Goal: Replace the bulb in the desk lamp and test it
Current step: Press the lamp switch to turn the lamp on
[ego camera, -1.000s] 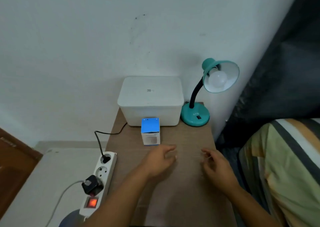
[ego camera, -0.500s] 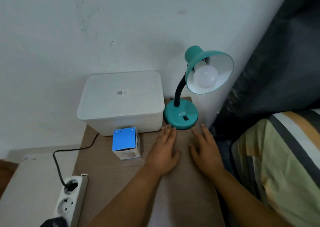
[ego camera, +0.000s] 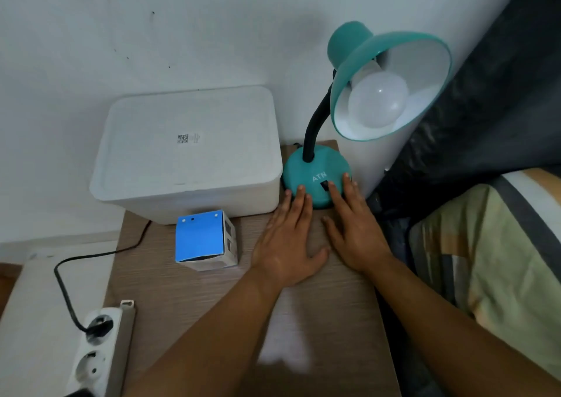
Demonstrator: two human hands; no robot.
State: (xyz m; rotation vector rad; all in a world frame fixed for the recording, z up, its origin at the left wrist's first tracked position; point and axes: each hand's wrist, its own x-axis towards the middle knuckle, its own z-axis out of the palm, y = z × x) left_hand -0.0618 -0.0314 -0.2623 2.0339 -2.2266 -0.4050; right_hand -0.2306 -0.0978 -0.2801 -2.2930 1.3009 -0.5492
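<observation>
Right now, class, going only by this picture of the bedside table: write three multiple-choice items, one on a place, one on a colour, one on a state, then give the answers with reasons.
1. Where is the blue box?
A. in front of the white bin
B. on the lamp base
C. on the floor

2. What colour is the lamp shade?
A. red
B. teal
C. black

3. How are the hands?
A. gripping the bulb
B. flat, fingertips on the lamp base
C. holding the plug

Answers: 1 A, it stands on the table against the bin. 2 B, teal outside, white within. 3 B, left hand and right hand lie open, fingers reaching the base; the bulb is untouched.
</observation>
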